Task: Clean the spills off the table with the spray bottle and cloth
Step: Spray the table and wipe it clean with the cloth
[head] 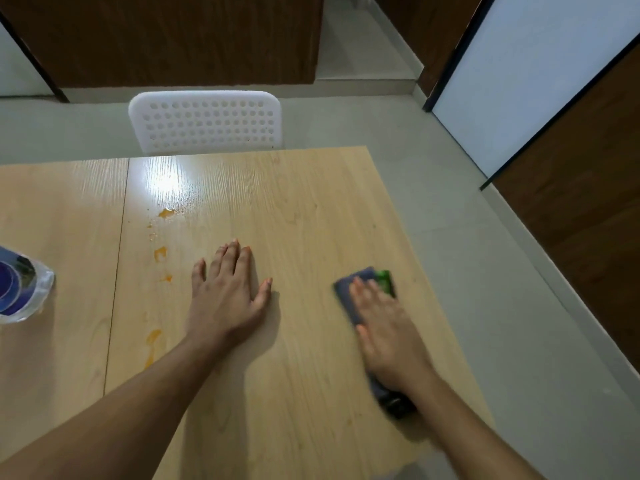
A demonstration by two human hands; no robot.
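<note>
The fingers (370,296) of the right hand (388,334) lay spread and flat on top of the cloth (349,292), pressing it to the desk (311,209) rather than clamping it; both hand and cloth were blurred. The cloth was dark blue-grey with a green patch at its far edge, and it sat near the desk's right edge, its near end showing dark under the wrist. The left hand (228,292) rested palm down on the bare wood near the middle, fingers (230,258) loosely apart and holding nothing, well apart from the cloth. To its left ran a broken line of orange spills (166,213), from a wet puddle near the glare of a light down through small spots to a longer smear (152,344) beside the left forearm. At the far left edge stood the spray bottle (20,289), clear plastic with a blue label (only part of it was in view, and how much liquid it held could not be told). It stood across a seam in the desktop from the spills. A white perforated chair (207,121) stood against the desk's far edge, on a pale tiled floor.
</note>
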